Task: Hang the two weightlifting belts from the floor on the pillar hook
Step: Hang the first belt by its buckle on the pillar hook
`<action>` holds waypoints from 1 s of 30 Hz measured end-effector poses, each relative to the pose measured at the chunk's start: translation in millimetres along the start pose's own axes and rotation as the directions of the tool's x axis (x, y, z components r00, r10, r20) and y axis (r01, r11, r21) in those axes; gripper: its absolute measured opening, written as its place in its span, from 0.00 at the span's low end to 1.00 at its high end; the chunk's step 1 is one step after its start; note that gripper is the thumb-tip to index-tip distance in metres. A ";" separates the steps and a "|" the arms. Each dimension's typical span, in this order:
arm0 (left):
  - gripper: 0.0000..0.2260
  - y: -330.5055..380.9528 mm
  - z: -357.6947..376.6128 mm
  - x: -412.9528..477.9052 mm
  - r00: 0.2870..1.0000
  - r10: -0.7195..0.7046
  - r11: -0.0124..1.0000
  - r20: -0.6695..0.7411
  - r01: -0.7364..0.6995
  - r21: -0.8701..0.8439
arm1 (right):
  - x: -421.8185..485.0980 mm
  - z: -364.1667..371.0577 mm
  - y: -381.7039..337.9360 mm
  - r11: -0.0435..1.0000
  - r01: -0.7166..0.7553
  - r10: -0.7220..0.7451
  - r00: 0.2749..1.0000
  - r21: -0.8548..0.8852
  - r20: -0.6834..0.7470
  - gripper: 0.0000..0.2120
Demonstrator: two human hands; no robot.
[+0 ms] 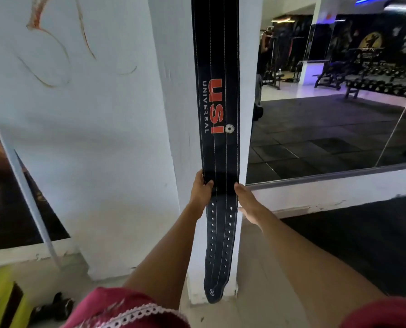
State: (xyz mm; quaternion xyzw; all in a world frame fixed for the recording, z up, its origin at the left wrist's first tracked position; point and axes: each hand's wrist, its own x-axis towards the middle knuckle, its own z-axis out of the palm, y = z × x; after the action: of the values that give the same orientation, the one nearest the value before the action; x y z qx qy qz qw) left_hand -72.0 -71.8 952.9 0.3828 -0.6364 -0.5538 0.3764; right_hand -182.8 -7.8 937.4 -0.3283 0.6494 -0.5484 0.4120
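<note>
Gym interior, white walls, pale floor at the base of a white pillar (pixel 180 138), big wall mirror (pixel 339 102) to the right reflecting dark rubber flooring, benches and dumbbell racks. A black weightlifting belt (pixel 217 143) hangs straight down the front face of the pillar, top end running out of frame so the hook itself is not visible. Belt has white stitch lines along its length, red "USI" lettering with white "UNIVERSAL" beside it, two rows of punched holes in the lower part, rounded tip ending just above the floor. Left hand (pixel 200 189) grips the belt's left edge, thumb over the front, other fingers wrapped behind. Right hand (pixel 248 202) is at the right edge, fingers extended and flat, fingertips touching the edge; not closed around it. Both hands sit at the same height, just above the hole rows. Forearms bare, red sleeves (pixel 126 311) with pale lace trim at the bottom of frame. Framed dark poster (pixel 13 197) leans on the left wall. Yellow-black object (pixel 1 299) and small dark items on the floor bottom left, too blurred to identify. Only one belt visible.
</note>
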 end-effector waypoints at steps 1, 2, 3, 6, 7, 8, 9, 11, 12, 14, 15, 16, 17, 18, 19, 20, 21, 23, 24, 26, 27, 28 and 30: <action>0.20 -1.4 -0.4 3.1 1.000 0.008 1.000 -0.010 -0.008 0.006 | 3.6 2.7 0.0 1.000 0.006 -0.006 1.000 0.006 -0.005 0.23; 0.20 -2.1 -0.9 6.3 1.000 0.012 1.000 -0.017 -0.012 0.008 | 7.9 5.3 -0.1 1.000 0.010 -0.009 1.000 0.017 -0.014 0.23; 0.21 -3.0 -1.5 9.2 1.000 0.016 1.000 -0.021 -0.015 0.008 | 11.1 7.7 -0.3 0.999 0.013 -0.012 1.000 0.031 -0.026 0.22; 0.23 -9.2 -3.6 19.5 0.999 0.039 0.999 -0.021 -0.039 0.008 | 23.8 12.8 0.4 0.999 0.018 -0.015 0.998 0.039 -0.059 0.21; 0.23 -11.5 -4.3 23.5 0.999 0.045 0.999 -0.018 -0.045 0.012 | 28.4 13.9 0.6 0.999 0.017 -0.015 0.997 0.037 -0.074 0.20; 0.23 -14.4 -4.8 27.4 0.999 0.049 0.999 -0.018 -0.049 0.011 | 33.5 14.3 1.8 0.999 0.018 -0.015 0.996 0.034 -0.093 0.20; 0.23 -16.8 -5.5 30.1 0.998 0.052 0.999 -0.023 -0.052 0.009 | 38.0 14.3 3.2 1.000 0.018 -0.016 0.994 0.022 -0.110 0.20; 0.22 -20.9 -6.7 35.3 0.997 0.073 0.997 -0.039 -0.073 0.006 | 45.1 14.4 5.3 1.000 0.026 -0.024 0.992 0.015 -0.122 0.20; 0.22 -23.1 -7.3 37.9 0.995 0.083 0.997 -0.046 -0.083 0.002 | 47.2 15.2 6.0 0.999 0.027 -0.024 0.993 0.023 -0.118 0.20; 0.22 -26.8 -8.1 42.5 0.994 0.096 0.995 -0.051 -0.096 -0.009 | 51.3 17.1 8.4 0.999 0.022 -0.017 0.993 0.040 -0.114 0.20; 0.22 -27.3 -8.6 43.9 0.994 0.100 0.995 -0.049 -0.101 -0.013 | 53.2 18.1 9.1 0.999 0.023 -0.018 0.993 0.042 -0.116 0.20; 0.22 -27.5 -9.4 44.9 0.993 0.106 0.994 -0.043 -0.107 -0.013 | 56.0 18.5 10.1 0.999 0.028 -0.023 0.992 0.041 -0.122 0.20; 0.22 -27.3 -10.5 45.5 0.993 0.110 0.994 -0.035 -0.110 -0.010 | 58.7 19.2 10.7 0.998 0.035 -0.029 0.991 0.044 -0.127 0.21; 0.21 -28.0 -12.4 46.0 0.993 0.112 0.994 -0.024 -0.112 -0.005 | 62.0 19.9 12.0 0.998 0.040 -0.034 0.991 0.041 -0.130 0.21; 0.21 -30.5 -14.0 46.8 0.994 0.106 0.994 -0.012 -0.106 0.001 | 62.0 21.2 12.1 0.999 0.036 -0.032 0.991 0.033 -0.130 0.21; 0.20 -34.7 -15.7 47.0 0.996 0.087 0.996 -0.004 -0.087 0.015 | 62.2 22.0 14.3 0.999 0.025 -0.022 0.991 0.026 -0.133 0.22; 0.20 -40.8 -17.6 46.1 0.998 0.058 0.998 -0.001 -0.058 0.035 | 59.4 23.6 17.0 1.000 0.003 0.000 0.990 0.022 -0.139 0.24; 0.20 -60.1 -23.5 38.6 1.000 -0.022 0.997 -0.016 0.024 0.072 | 49.2 27.8 29.0 0.996 -0.074 0.079 0.987 0.039 -0.143 0.28; 0.20 -73.2 -27.4 31.1 0.998 -0.064 0.994 -0.022 0.066 0.086 | 43.9 29.3 39.4 0.990 -0.131 0.136 0.981 0.047 -0.140 0.30; 0.20 -110.9 -36.3 8.2 0.986 -0.163 0.980 -0.013 0.164 0.109 | 26.7 31.7 67.7 0.967 -0.253 0.255 0.959 0.029 -0.121 0.30; 0.19 -136.7 -40.9 -7.4 0.974 -0.226 0.968 -0.001 0.224 0.116 | 17.5 33.3 87.6 0.954 -0.299 0.299 0.949 0.015 -0.102 0.28; 0.19 -165.9 -45.8 -26.5 0.955 -0.297 0.948 0.004 0.294 0.122 | 7.4 36.3 110.8 0.937 -0.349 0.348 0.934 -0.002 -0.081 0.26; 0.18 -236.2 -54.6 -69.5 0.892 -0.450 0.885 -0.042 0.452 0.114 | -13.9 47.6 171.2 0.906 -0.421 0.420 0.907 -0.042 -0.035 0.20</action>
State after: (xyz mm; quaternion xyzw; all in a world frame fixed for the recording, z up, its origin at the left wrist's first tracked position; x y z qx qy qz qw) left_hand 23.4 -53.8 720.2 0.5460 -0.5596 -0.5841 0.2181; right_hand -129.6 14.6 768.8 -0.1836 0.7231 -0.4349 0.5043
